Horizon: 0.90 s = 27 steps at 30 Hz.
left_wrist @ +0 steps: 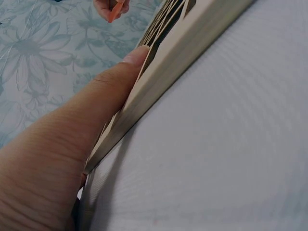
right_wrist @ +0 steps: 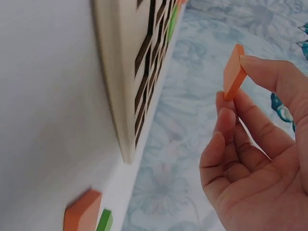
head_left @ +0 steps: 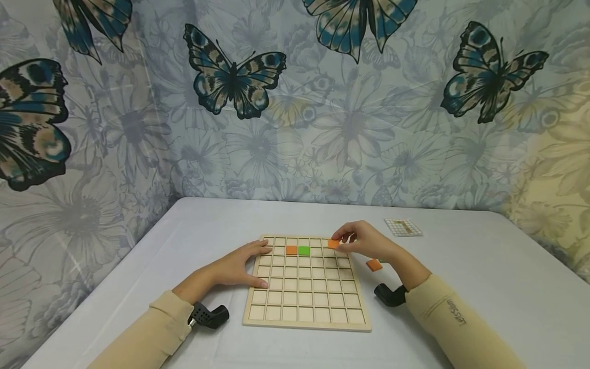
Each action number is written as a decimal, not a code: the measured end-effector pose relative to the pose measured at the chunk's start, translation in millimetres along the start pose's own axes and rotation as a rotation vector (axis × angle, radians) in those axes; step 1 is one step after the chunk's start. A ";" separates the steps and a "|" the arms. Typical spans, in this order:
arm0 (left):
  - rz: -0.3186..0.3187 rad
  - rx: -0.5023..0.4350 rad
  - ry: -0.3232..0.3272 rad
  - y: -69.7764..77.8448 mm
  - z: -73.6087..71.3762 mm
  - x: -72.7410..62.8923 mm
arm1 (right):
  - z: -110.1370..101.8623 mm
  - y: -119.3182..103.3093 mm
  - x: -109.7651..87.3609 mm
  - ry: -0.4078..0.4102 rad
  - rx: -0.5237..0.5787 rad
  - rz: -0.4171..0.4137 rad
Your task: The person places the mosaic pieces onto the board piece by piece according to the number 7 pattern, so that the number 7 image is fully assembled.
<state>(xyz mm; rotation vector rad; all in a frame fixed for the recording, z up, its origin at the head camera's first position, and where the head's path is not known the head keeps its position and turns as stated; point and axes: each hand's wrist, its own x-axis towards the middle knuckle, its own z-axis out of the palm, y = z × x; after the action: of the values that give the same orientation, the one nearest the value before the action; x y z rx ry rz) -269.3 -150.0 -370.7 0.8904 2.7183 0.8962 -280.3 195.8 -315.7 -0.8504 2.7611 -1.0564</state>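
Observation:
A square wooden grid board [head_left: 306,326] lies on the table. An orange tile [head_left: 291,250] and a green tile [head_left: 304,250] sit side by side in its second row from the back. My left hand [head_left: 232,266] rests on the board's left edge with fingers spread; the left wrist view has the thumb [left_wrist: 108,89] lying over the rim. Between thumb and fingertips, my right hand [head_left: 366,241] pinches another orange tile [right_wrist: 234,72], held above the board's back right corner.
Right of the board, a loose orange tile [head_left: 374,265] lies on the white table [head_left: 184,333], with a green tile [right_wrist: 105,220] beside it. Farther back on the right is a small card [head_left: 403,227] with a printed grid. A butterfly-patterned backdrop [head_left: 350,148] stands behind the table.

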 end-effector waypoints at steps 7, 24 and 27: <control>0.007 -0.004 0.001 0.2 -1.1 -0.4 | 5.5 -1.8 15.3 -0.006 0.023 0.008; 0.002 0.003 0.000 -1.9 0.7 0.2 | 15.5 -8.9 36.5 -0.051 0.086 0.043; -0.002 0.006 -0.001 -1.6 0.4 -0.1 | 17.9 -9.5 40.1 -0.054 0.095 0.043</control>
<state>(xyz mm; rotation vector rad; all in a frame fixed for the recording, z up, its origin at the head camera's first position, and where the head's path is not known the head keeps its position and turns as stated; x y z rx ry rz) -269.9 -150.9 -371.9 0.8891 2.7214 0.8879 -305.2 158.5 -318.0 -0.7918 2.6489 -1.1293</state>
